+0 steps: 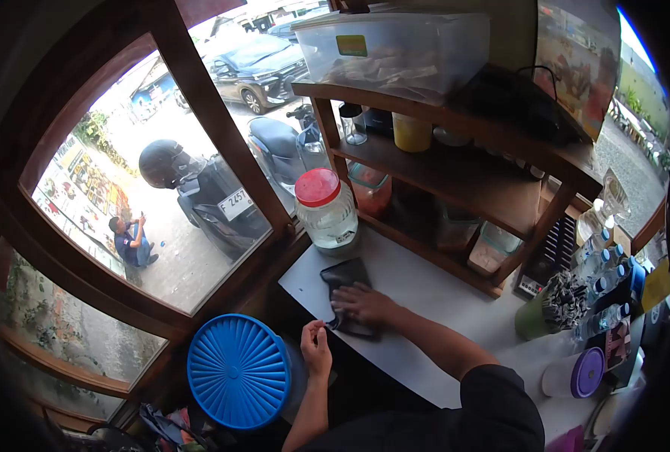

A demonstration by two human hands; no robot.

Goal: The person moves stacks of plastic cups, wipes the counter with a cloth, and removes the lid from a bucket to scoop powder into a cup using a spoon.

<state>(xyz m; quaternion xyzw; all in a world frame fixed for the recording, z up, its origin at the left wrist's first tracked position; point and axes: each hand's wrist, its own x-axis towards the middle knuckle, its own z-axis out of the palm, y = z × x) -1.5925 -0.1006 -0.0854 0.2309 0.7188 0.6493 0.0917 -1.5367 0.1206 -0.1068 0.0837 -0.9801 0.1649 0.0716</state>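
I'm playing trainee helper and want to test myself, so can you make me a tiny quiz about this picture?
1. Pick one: what is the right hand resting on?
A) the helmet
B) the dark item on the white counter
C) the purple lid

2. True or false: the clear jar has a red lid.

3. Fill in the blank: the big ribbed lid near the left hand is ____.

Key: 1. B; 2. True; 3. blue.
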